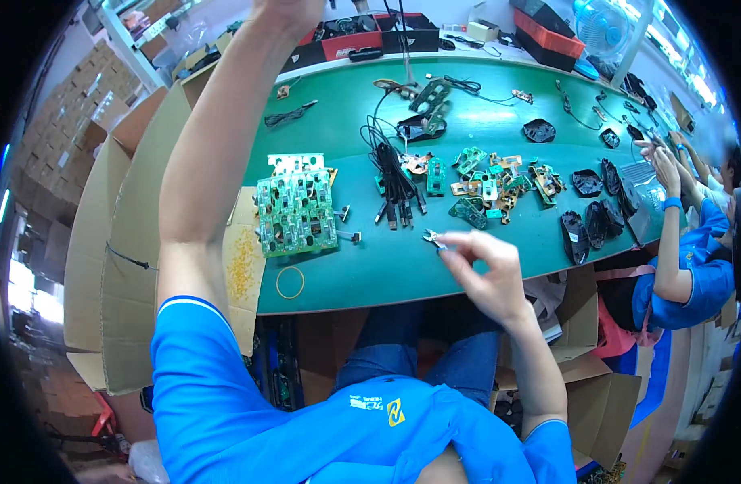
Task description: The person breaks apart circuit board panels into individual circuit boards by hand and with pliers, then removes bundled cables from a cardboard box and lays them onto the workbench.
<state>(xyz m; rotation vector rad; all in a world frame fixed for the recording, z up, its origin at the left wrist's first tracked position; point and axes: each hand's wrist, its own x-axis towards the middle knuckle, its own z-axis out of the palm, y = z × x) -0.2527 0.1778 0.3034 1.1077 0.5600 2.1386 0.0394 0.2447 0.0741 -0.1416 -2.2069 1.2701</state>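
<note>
My right hand [493, 270] is closed near the front of the green table, its fingers pinched round small cutting pliers [432, 238] with the metal jaws pointing left. My left arm reaches up across the left side, and my left hand [290, 11] is cut off by the upper edge, so its fingers are hidden. Left of the pliers lies a bundle of black cables [396, 181] with metal plugs. A panel of joined green circuit boards [298, 211] rests at the left. Right of the cables is a heap of loose small circuit boards [504, 184].
Black plastic shells [594, 222] lie at the right. A yellow rubber band [290, 282] is near the front edge. Cardboard boxes [136, 242] stand at the left. Black-and-red bins [354, 42] line the back. A co-worker in a blue shirt [693, 274] sits at the right.
</note>
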